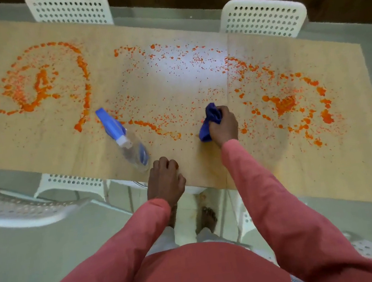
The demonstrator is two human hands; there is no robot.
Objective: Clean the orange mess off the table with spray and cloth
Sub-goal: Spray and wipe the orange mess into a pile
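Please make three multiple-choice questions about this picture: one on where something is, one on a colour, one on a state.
1. Where does the spray bottle lie?
A. on a chair
B. on the table, left of the cloth
C. on the floor

2. What colour is the cloth?
A. blue
B. white
C. green

3. What is the right hand doing?
A. resting open
B. holding the bottle
C. gripping the cloth

Answers: 1 B, the bottle lies on its side on the table near the left hand; 2 A, the cloth is plainly blue; 3 C, its fingers curl round the bunched cloth.
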